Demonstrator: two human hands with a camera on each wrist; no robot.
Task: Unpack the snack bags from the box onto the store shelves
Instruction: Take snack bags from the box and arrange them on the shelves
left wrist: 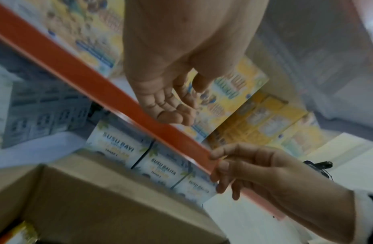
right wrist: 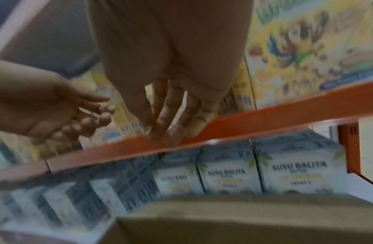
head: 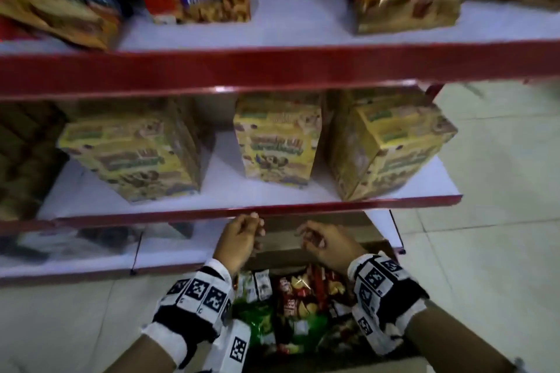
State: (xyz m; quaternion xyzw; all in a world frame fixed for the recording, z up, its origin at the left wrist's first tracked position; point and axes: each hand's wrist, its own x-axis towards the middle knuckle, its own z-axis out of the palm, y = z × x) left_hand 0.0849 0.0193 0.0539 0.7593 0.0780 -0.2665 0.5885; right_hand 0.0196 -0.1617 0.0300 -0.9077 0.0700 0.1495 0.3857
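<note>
**Between picks, both hands empty over the box**

Store shelves (head: 272, 66) with red edges rise over pale floor tiles (head: 500, 160); yellow cartons (head: 274, 142) stand on the middle tier. Cardboard box (head: 318, 247) sits below on the floor, snack bags (head: 298, 297) inside. Left hand (head: 239, 239) and right hand (head: 328, 244) hover above, fingers loosely curled, holding nothing. Next, probably: reach down, grab a bag; views are blurry.
</note>
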